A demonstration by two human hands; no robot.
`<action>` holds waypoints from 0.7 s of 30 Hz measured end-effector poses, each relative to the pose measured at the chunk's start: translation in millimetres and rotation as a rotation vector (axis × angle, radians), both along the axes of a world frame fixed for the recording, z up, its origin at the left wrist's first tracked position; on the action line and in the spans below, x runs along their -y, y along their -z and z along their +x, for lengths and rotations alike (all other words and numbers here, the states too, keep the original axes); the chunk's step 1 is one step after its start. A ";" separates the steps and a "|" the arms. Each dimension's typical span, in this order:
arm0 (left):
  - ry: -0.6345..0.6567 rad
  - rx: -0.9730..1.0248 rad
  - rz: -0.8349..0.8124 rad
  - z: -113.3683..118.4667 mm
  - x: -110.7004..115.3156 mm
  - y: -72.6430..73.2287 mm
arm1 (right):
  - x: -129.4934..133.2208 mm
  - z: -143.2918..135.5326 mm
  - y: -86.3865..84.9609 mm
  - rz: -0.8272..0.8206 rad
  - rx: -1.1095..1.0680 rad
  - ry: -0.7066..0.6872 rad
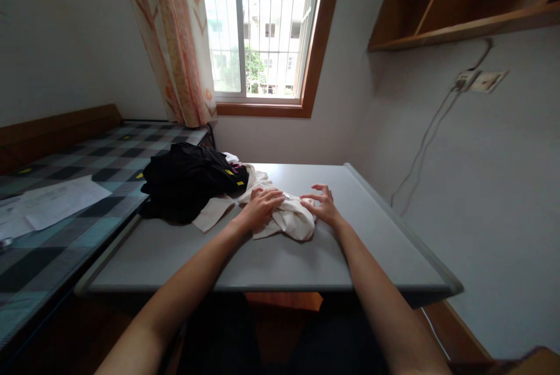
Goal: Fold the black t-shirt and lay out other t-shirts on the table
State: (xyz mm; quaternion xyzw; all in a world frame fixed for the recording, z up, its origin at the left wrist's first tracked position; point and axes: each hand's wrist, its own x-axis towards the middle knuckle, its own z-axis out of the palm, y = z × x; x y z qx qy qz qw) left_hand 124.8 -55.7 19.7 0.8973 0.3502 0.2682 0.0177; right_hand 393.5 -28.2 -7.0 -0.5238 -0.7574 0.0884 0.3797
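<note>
A crumpled cream-white garment (294,220) lies on the grey table in front of me, bunched into a rounded heap at its near right end. My left hand (262,207) rests on top of its left part, with the fingers stretched over the cloth. At the right edge of the heap is my right hand (324,204), its fingers spread and slightly bent, the tips at or just above the fabric. Part of the garment stretches back toward a pile of black clothing (186,179), and a pale cloth piece (214,213) sticks out from under that pile.
The grey table (376,258) stands against the wall under a barred window (266,31). On the left is a bed with a checked sheet (87,156) and papers (56,203). A wooden shelf (437,28) and a socket with cables (466,80) are on the right wall.
</note>
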 end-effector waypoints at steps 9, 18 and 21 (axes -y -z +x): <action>0.020 0.069 -0.028 1.4 -2.9 6.6 | 4.3 -15.8 1.9 -0.057 0.084 -0.112; 0.057 0.060 0.011 4.5 -0.3 1.0 | 6.6 -21.2 -1.9 -0.091 -0.128 -0.210; -0.017 0.038 0.047 4.3 -1.9 1.0 | 6.7 -22.6 -2.1 -0.166 -0.242 -0.159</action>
